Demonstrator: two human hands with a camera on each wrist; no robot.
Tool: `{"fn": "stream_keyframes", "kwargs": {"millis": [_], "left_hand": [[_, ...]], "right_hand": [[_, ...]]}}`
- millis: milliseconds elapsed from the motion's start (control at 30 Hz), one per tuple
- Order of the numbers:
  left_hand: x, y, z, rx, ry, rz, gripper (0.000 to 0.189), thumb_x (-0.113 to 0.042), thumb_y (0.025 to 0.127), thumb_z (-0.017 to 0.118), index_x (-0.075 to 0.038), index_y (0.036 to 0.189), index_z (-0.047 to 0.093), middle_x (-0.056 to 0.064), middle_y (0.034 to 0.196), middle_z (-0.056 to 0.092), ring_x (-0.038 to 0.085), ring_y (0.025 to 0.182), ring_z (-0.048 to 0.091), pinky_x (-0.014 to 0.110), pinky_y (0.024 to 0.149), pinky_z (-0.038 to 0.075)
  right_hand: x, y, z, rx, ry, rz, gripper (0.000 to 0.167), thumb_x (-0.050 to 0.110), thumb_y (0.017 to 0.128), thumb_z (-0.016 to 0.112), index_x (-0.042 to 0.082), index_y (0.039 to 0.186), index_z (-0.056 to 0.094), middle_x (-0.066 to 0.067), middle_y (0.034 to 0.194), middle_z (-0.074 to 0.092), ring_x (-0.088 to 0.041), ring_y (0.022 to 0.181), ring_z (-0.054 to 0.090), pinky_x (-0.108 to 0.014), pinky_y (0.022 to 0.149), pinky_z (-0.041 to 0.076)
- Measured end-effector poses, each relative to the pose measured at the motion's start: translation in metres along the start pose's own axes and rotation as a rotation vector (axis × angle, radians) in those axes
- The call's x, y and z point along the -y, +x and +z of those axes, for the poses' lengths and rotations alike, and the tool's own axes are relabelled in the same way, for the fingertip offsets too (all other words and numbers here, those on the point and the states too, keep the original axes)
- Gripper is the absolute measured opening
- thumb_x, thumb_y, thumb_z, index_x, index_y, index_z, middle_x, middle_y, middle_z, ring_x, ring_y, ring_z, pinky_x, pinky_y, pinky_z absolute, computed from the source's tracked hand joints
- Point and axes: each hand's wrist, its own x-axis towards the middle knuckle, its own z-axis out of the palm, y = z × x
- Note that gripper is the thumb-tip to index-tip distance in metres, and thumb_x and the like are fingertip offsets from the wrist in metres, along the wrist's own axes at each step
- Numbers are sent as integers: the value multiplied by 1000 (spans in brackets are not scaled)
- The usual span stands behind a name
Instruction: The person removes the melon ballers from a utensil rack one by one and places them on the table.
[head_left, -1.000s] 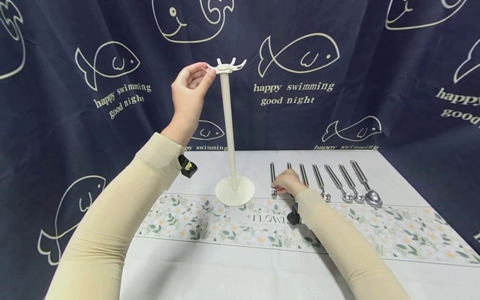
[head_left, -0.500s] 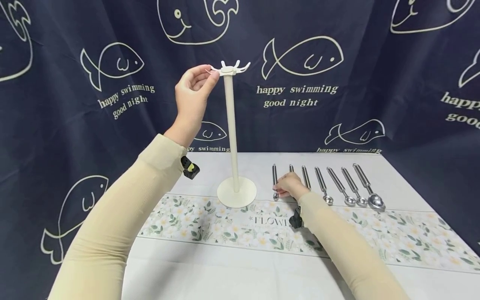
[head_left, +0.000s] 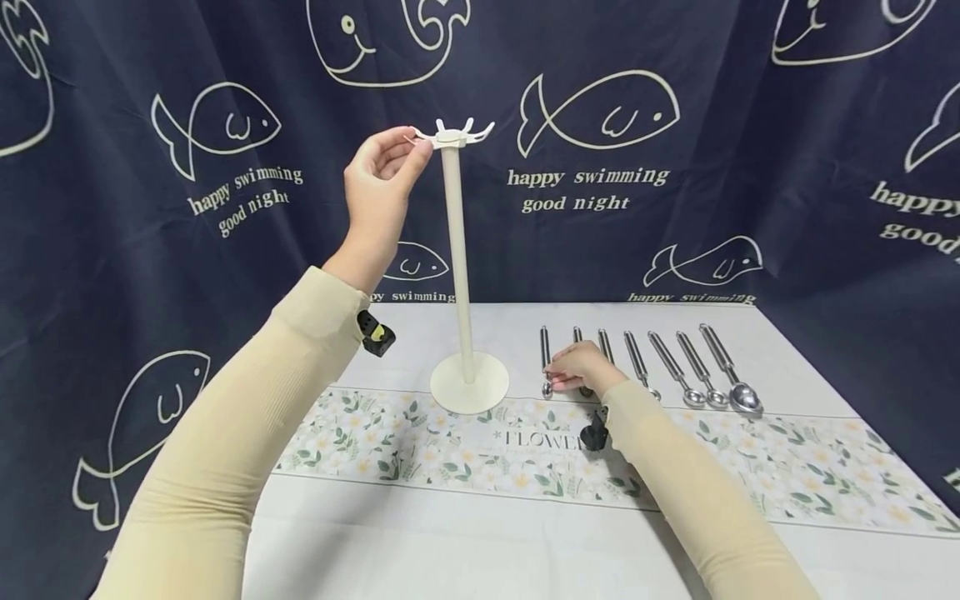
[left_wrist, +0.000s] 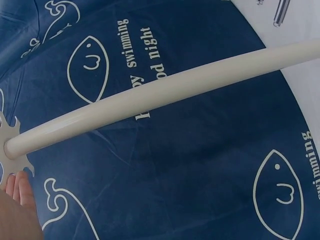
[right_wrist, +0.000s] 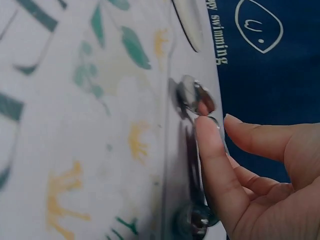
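In the head view my left hand (head_left: 378,179) pinches one hook at the top of a tall cream stand (head_left: 457,250). The stand has a ring of upturned hooks, a straight pole and a round base. My right hand (head_left: 581,365) is low on the table at the leftmost of several metal scoops (head_left: 545,346). Its thumb and index finger pinch that scoop close to the bowl, which rests on the table in the right wrist view. The hand partly covers the neighbouring scoop (head_left: 577,334). In the left wrist view, fingers (left_wrist: 22,192) reach the hooked top.
More scoops lie in a row to the right, ending with a large-bowled one (head_left: 746,397). A flower-printed strip (head_left: 465,450) crosses the white table (head_left: 480,533). Behind hangs a dark blue curtain (head_left: 465,50) with fish drawings.
The right hand has shifted very slightly right, showing a bit of the second scoop's bowl. The left hand stays on the hook. The head view sways a little.
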Motion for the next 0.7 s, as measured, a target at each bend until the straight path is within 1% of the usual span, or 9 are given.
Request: {"fn": "stream_keyframes", "kwargs": {"millis": [133, 267, 400, 533, 567, 700], "left_hand": [[3, 0, 0, 5, -10, -7, 36, -10, 83, 76, 1, 114, 63, 2, 98, 65, 17, 96, 65, 23, 95, 51], [8, 1, -3, 16, -25, -8, 38, -10, 83, 75, 2, 117, 62, 2, 99, 65, 16, 96, 65, 23, 95, 52], [11, 1, -8, 23, -32, -8, 40, -9, 83, 75, 2, 119, 62, 2, 100, 65, 14, 95, 65, 24, 96, 51], [11, 1, -14, 42, -36, 2, 39, -8, 84, 74, 2, 119, 62, 5, 105, 66, 14, 98, 66, 25, 99, 50], [11, 2, -15, 51, -34, 6, 37, -7, 84, 74, 3, 118, 62, 6, 106, 67, 14, 98, 66, 25, 99, 50], [14, 1, -21, 81, -14, 13, 32, -6, 86, 72, 3, 115, 64, 9, 107, 69, 12, 97, 68, 26, 99, 50]], "right_hand": [[1, -5, -7, 31, 29, -39, 44, -1, 92, 60, -13, 132, 46, -11, 90, 66, -11, 66, 65, -31, 80, 60], [-1, -11, -12, 59, 53, -87, 46, 0, 93, 58, -13, 135, 43, -12, 96, 64, -12, 73, 65, -31, 85, 59], [0, -14, -18, 79, 79, -122, 46, 1, 94, 58, -13, 135, 42, -19, 105, 64, -14, 79, 66, -32, 90, 57], [6, -18, -23, 103, 132, -162, 47, 1, 94, 57, -14, 136, 41, -25, 114, 62, -15, 82, 69, -35, 94, 55], [8, -19, -25, 108, 138, -167, 47, 2, 95, 57, -13, 136, 41, -24, 114, 62, -14, 82, 69, -35, 94, 55], [20, -28, -34, 137, 120, -197, 47, 5, 98, 54, -12, 138, 39, -23, 116, 62, -13, 82, 69, -36, 95, 54]]}}
